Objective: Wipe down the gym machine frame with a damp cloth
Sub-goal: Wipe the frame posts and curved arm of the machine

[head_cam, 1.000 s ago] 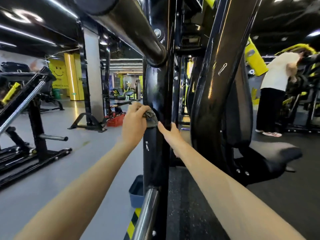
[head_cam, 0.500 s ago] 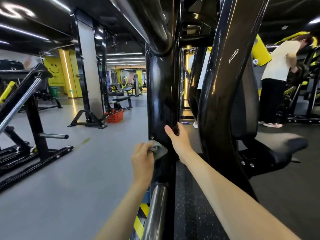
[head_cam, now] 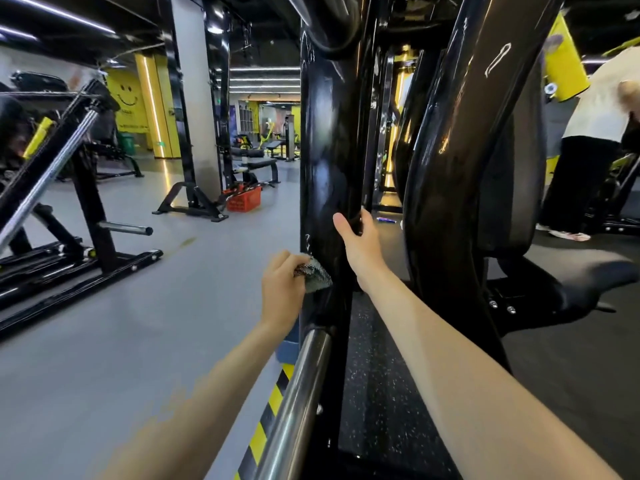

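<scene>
The smooth grey gym floor (head_cam: 138, 323) carries a red plastic basket (head_cam: 244, 199), and adjoining black speckled rubber matting (head_cam: 381, 393) bears the glossy black machine frame (head_cam: 325, 150).

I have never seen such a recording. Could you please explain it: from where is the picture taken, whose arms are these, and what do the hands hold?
The camera sits on a person's head and looks forward and down, so the two bare arms are that person's own. The place is a gym. The left hand grips a small crumpled cloth against the black post of a machine frame. The right hand holds the same post a little higher, fingers curled round its edge. Below, a shiny steel bar slants toward the camera. Behind, on the grey floor, stands a red basket; another person stands at far right.
</scene>
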`<state>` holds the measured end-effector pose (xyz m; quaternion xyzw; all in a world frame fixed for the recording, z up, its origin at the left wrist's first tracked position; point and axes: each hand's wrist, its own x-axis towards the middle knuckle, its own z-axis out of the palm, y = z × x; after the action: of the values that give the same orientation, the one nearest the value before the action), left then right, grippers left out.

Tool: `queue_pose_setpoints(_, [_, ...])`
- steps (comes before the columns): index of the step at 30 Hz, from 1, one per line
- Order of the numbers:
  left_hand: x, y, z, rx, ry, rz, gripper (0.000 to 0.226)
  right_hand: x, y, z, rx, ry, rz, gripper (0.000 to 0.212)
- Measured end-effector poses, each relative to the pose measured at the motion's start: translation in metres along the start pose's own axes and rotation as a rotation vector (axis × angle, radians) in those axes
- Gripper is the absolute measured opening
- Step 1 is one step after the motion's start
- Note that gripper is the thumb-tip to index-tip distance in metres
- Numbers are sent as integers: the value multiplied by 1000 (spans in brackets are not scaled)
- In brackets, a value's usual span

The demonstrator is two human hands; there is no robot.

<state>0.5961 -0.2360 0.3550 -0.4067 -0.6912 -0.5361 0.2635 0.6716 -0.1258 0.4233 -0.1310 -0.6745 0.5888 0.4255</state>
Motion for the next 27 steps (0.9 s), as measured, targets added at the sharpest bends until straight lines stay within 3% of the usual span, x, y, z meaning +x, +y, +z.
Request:
queue_pose_setpoints(5, [51, 27, -4, -47, 132, -22, 39, -2, -1, -2, -9, -13, 9, 22])
queue_pose_setpoints(11, [-5, 5, 2, 35, -22, 16, 36, -4, -3, 1, -22, 18, 8, 41])
queue_pose_setpoints(14, [31, 21, -2, 45, 0, 49, 36, -4, -4, 1, -21, 9, 15, 25])
queue_pose_setpoints(17, [37, 22, 4, 50, 58, 69, 38, -2, -2, 1, -18, 8, 19, 25])
queue_pose_setpoints(23, [6, -6, 0, 229, -68, 405, 33, -4, -3, 1, 0, 10, -9, 32])
queue_pose_setpoints(27, [48, 22, -3, 157, 36, 283, 38, -4, -5, 2, -18, 14, 18, 31])
